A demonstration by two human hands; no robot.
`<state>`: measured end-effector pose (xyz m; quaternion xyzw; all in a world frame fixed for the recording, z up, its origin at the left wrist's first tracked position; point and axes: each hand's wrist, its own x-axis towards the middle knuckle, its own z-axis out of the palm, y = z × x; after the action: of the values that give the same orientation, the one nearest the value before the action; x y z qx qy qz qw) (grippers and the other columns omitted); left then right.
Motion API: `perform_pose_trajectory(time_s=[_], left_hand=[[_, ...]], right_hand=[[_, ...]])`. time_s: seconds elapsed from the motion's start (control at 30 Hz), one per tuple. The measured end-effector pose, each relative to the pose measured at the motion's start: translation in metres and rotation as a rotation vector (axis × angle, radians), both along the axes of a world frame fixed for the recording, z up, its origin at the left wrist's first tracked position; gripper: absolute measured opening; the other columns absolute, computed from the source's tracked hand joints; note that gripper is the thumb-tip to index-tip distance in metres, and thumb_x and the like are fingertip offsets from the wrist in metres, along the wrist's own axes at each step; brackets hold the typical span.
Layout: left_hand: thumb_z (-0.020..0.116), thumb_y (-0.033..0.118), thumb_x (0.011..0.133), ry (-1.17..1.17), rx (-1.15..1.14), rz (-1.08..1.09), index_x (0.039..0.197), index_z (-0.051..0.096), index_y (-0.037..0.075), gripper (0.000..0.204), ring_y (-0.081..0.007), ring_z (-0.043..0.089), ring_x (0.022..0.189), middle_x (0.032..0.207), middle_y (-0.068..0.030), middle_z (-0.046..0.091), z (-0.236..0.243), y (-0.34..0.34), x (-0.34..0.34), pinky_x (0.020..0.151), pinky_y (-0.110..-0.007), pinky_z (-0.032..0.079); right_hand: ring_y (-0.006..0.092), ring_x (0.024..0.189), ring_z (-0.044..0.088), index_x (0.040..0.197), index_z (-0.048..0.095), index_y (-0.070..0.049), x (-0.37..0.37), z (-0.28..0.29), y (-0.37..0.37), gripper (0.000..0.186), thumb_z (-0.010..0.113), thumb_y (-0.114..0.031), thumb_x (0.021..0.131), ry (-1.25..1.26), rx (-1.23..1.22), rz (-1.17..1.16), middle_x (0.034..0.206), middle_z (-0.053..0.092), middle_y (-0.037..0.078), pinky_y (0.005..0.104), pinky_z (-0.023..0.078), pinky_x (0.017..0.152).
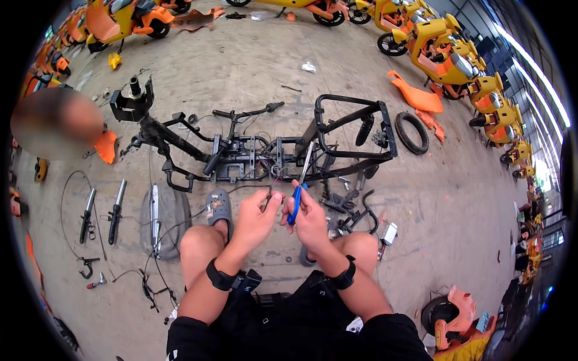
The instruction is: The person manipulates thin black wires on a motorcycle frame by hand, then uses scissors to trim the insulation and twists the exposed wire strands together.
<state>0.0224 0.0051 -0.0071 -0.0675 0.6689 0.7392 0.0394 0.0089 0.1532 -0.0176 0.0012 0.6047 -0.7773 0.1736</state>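
One nicked finger or damaged wire could be caused from here by a slip of the blue-handled scissors, whose long blades are pointed away past the left hand toward the black scooter frame, since both hands are held close together just short of it. The blue handles are gripped by the right hand, with its fingers curled around them, while the left thumb and forefinger are pinched narrowly on what may be a thin dark cable, too small to be told for certain.
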Motion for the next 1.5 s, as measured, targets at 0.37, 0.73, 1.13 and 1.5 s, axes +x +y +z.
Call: perform_pose_trajectory(time_s=[0.37, 0.73, 1.13, 1.5], left_hand=[[0.082, 0.016, 0.078, -0.099, 0.187, -0.144, 0.120, 0.058, -0.006, 0.053, -0.0126, 0.064, 0.074, 0.099, -0.0094, 0.068, 0.014, -0.003, -0.001, 0.067, -0.027, 0.055], [0.079, 0.018, 0.082, -0.205, 0.303, -0.061, 0.119, 0.063, 0.000, 0.045, -0.0015, 0.050, 0.058, 0.090, -0.0033, 0.066, 0.028, -0.021, 0.002, 0.044, -0.017, 0.033], [0.070, 0.022, 0.089, -0.253, 0.523, -0.207, 0.122, 0.058, 0.001, 0.041, -0.0001, 0.032, 0.046, 0.096, -0.0066, 0.066, 0.025, -0.031, 0.004, 0.041, -0.018, 0.025], [0.067, 0.025, 0.091, -0.252, 0.663, -0.321, 0.124, 0.058, 0.001, 0.042, -0.0002, 0.031, 0.045, 0.098, -0.0079, 0.067, 0.022, -0.036, 0.004, 0.041, -0.017, 0.023]], right_hand=[[0.0178, 0.095, 0.065, 0.151, 0.026, -0.003, -0.004, -0.005, 0.006, 0.053, 0.045, -0.004, 0.101, -0.026, 0.006, 0.105, 0.121, 0.061, 0.012, 0.0282, 0.056, 0.072], [0.0087, 0.075, 0.061, 0.132, 0.051, -0.001, -0.015, 0.026, 0.029, 0.033, 0.049, -0.017, 0.103, 0.148, 0.237, -0.165, 0.089, 0.065, 0.007, 0.0184, 0.044, 0.057], [0.0080, 0.059, 0.040, 0.077, 0.058, -0.001, -0.023, 0.004, 0.027, 0.023, 0.040, 0.013, 0.081, 0.533, 0.178, -0.438, 0.064, 0.047, 0.002, 0.0209, 0.031, 0.055], [0.0082, 0.050, 0.032, 0.057, 0.041, -0.007, -0.020, 0.004, 0.037, 0.026, 0.047, -0.002, 0.082, 0.089, -0.201, -0.122, 0.056, 0.040, 0.000, 0.0242, 0.020, 0.047]])
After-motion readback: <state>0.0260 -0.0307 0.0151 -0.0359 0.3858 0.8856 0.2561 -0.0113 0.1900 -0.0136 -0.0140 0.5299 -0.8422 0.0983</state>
